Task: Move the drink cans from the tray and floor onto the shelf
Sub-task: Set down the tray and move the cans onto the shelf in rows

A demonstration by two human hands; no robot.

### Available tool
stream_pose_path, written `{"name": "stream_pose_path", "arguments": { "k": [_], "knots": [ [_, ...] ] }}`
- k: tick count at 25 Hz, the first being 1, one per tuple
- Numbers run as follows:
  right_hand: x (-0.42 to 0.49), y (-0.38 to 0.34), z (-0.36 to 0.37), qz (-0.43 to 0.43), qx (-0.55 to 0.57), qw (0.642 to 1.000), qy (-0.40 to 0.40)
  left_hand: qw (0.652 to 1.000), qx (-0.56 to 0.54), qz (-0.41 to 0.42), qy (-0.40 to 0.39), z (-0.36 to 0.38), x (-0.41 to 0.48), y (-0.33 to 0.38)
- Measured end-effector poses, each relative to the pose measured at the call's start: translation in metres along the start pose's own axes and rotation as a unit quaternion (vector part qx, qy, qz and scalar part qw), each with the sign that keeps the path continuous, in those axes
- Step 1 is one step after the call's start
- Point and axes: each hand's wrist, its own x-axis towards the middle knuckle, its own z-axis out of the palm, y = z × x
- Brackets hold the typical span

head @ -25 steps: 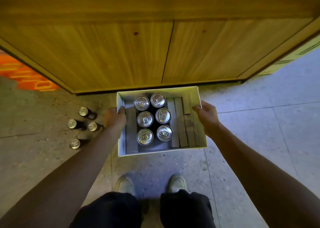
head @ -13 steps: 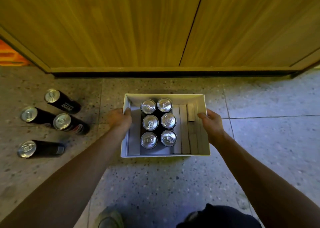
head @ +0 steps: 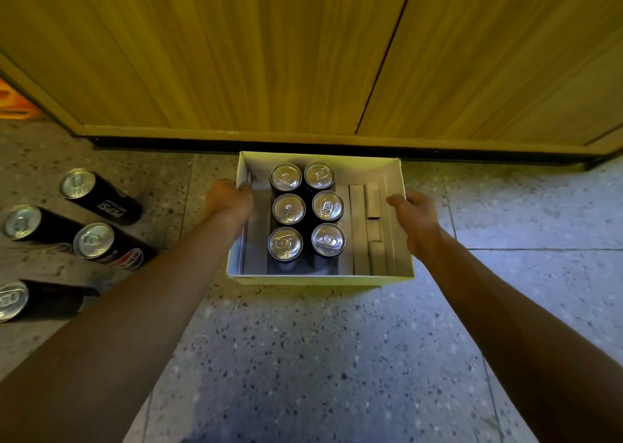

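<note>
- Cans [head: 289,208] have no shelf in view, only shut wooden doors [head: 236,54] behind the floor [head: 303,358].
- Tray [head: 320,279] sits low by the doors with six cans upright inside.
- Left hand [head: 229,199] grips its left wall, right hand [head: 418,220] its right: the tray is being positioned, I'd judge.
- Four loose cans [head: 92,240] stand left.
- Next: release, then grasp one can.

In the tray [head: 320,280] stand six cans [head: 289,208], cardboard strips [head: 359,240] to their right. Left of the tray, four cans [head: 111,247] sit on the floor [head: 303,358]; behind it, a cabinet [head: 236,54].
</note>
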Motion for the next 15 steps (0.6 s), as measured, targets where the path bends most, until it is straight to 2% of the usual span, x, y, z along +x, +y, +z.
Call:
{"name": "stream_pose_path", "arguments": {
  "k": [5, 8, 10, 12, 13, 15],
  "knots": [
    [0.009, -0.004, 0.005, -0.002, -0.032, 0.999, 0.012, 1.000, -0.005, 0.004, -0.008, 0.002, 0.010, 0.002],
    [-0.001, -0.005, 0.003, -0.062, -0.058, 0.996, 0.006, 0.997, -0.033, 0.038, -0.054, -0.004, 0.000, -0.005],
    [-0.017, -0.005, -0.001, -0.154, -0.121, 0.980, 0.011, 0.991, -0.007, 0.101, -0.087, -0.013, -0.011, -0.013],
    [-0.035, 0.003, -0.005, -0.268, -0.195, 0.943, 0.036, 0.976, 0.030, 0.195, -0.096, -0.029, -0.026, -0.021],
    [-0.045, 0.009, -0.007, -0.311, -0.225, 0.922, 0.050, 0.962, 0.054, 0.251, -0.090, -0.037, -0.033, -0.025],
    [-0.065, 0.021, -0.009, -0.361, -0.254, 0.896, 0.051, 0.914, 0.150, 0.373, -0.052, -0.051, -0.049, -0.034]
  ]
}}
